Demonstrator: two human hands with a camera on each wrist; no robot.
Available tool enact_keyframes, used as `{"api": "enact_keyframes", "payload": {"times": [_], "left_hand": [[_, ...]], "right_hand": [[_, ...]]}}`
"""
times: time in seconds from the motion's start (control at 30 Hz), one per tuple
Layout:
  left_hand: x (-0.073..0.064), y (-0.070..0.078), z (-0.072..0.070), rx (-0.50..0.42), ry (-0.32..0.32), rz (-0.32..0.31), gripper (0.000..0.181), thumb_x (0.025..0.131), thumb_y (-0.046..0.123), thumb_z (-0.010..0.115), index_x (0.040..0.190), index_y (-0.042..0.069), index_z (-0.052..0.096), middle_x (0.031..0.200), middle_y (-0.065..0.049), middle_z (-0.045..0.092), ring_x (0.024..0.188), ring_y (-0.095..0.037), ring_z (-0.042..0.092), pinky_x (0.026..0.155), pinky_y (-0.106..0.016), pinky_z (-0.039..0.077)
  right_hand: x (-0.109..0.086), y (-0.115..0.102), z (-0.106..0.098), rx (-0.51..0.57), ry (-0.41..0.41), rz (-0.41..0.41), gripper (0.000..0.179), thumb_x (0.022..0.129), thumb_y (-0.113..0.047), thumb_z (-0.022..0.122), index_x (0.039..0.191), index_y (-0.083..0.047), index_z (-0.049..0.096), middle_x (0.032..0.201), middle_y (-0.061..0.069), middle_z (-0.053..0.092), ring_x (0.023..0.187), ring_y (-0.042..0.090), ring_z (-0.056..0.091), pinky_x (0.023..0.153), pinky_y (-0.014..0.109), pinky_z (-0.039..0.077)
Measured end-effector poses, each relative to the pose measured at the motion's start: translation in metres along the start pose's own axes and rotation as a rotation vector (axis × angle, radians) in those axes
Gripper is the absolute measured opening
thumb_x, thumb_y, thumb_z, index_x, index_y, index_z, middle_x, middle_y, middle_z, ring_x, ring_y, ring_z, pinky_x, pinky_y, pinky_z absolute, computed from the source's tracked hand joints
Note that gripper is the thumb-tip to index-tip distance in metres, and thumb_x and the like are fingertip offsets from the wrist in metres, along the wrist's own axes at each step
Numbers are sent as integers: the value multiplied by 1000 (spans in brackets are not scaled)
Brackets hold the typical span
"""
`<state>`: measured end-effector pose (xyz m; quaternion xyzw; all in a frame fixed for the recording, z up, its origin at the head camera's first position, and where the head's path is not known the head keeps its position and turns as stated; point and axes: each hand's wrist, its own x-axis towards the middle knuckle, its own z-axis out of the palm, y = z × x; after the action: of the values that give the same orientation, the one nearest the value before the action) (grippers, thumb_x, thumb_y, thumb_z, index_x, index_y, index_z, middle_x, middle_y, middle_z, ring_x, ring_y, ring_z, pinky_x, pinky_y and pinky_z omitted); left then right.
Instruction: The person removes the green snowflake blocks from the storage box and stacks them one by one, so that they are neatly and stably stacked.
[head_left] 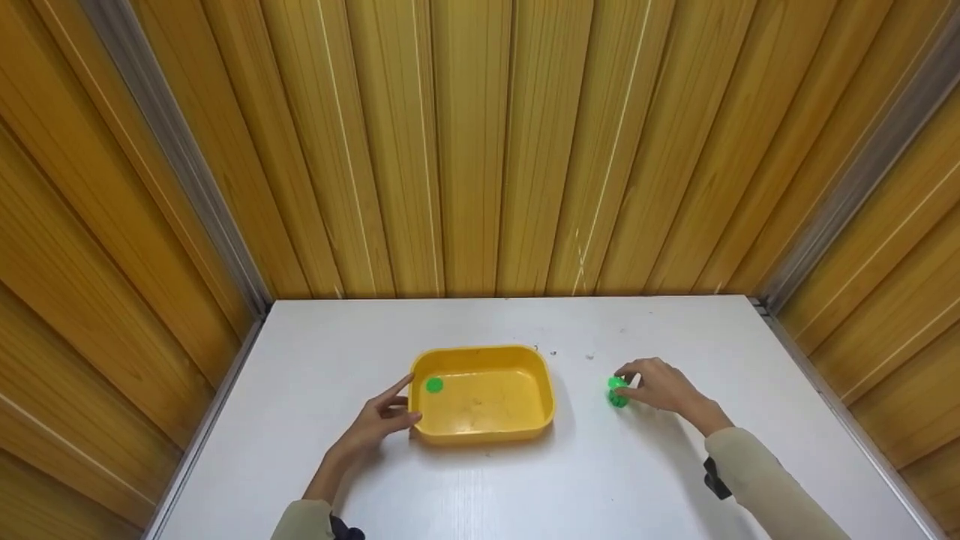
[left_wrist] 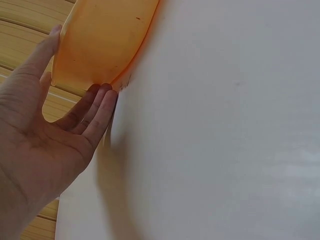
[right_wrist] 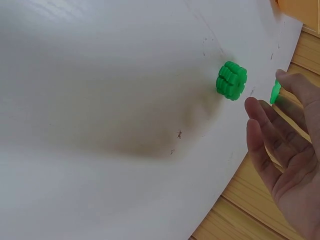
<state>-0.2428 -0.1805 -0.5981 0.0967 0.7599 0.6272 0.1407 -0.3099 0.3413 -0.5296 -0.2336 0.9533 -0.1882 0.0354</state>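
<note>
A yellow plastic tub (head_left: 480, 435) stands on the white table. My left hand (head_left: 375, 421) grips its left end, thumb and index finger at the rim (left_wrist: 56, 62), the other fingertips low against the tub's wall (left_wrist: 100, 50). Inside, near the far left corner, lies a flat green scalloped disc (head_left: 434, 385). Over to the right, my right hand (head_left: 660, 386) pinches another thin green disc (right_wrist: 275, 92) between thumb and index finger; its remaining fingers are loosely bent. Close below that disc, a short stack of green scalloped discs (right_wrist: 231, 81) rests on the table.
Small dark specks (head_left: 553, 352) dot the table (head_left: 337, 337) behind and right of the tub. Wood-look panels (head_left: 472, 150) rise along the back and both sides, joined by grey metal corner posts (head_left: 180, 142).
</note>
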Motion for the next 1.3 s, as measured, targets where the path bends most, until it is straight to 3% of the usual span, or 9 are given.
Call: {"api": "enact_keyframes", "payload": {"times": [0.47,0.83,1.3], "left_hand": [[0,1,1,8,6,4,76,97,28,71,162,22,31,141,-25,56,112,-23,66,105,-45,54],[1,1,0,17,17,-10,76,97,29,71,162,22,31,139,-24,57,110,-22,65,104,-43,53],[0,2,1,11,29,-23,75,97,29,72,161,23,33,139,-24,57,110,-22,65,102,-42,56]], "right_hand": [[-8,9,10,29,12,63,31,90,-23,79,112,-2,75,103,10,73,84,16,63,69,29,53],[-12,12,17,63,-15,122,32,94,-22,75,117,-2,73,114,14,73,90,19,66,79,42,58],[-11,10,23,78,-37,170,31,95,-24,73,118,-4,72,113,13,74,84,13,64,72,31,54]]}}
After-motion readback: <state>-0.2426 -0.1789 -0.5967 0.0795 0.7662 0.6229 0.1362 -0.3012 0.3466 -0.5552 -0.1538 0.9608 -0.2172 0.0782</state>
